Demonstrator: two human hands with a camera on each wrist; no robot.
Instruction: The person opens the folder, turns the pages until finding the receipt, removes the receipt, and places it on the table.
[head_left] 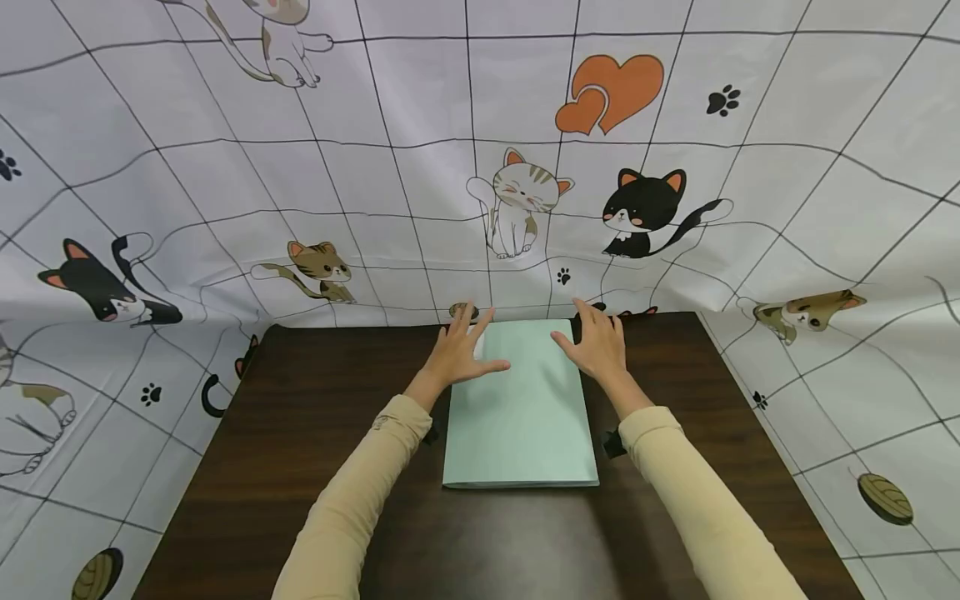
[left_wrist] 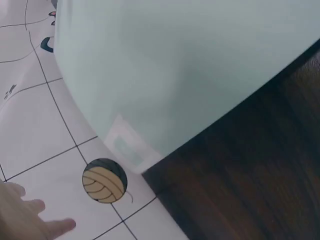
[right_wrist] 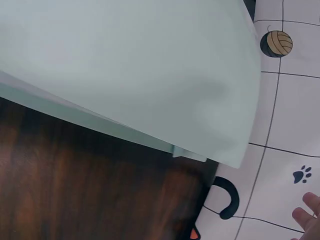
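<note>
A pale mint-green folder (head_left: 521, 408) lies flat on the dark wooden table, its long sides running away from me. Over its far left part my left hand (head_left: 455, 352) is held with fingers spread, beside a whitish label (left_wrist: 127, 145) at the folder's corner. My right hand (head_left: 597, 343) is at the far right corner, its fingers also spread. Neither hand grips anything; whether a fingertip touches the cover I cannot tell. In the right wrist view the folder's top cover (right_wrist: 130, 75) stands slightly apart from the layer beneath, where a small tab (right_wrist: 189, 152) sticks out.
The dark wood-grain table (head_left: 337, 433) extends on both sides of the folder. A white sheet (head_left: 420, 100) printed with cats, hearts, paw prints and grid lines hangs behind the table and along both sides. Dark wrist straps (head_left: 613, 444) show under the cream sleeves (head_left: 697, 500).
</note>
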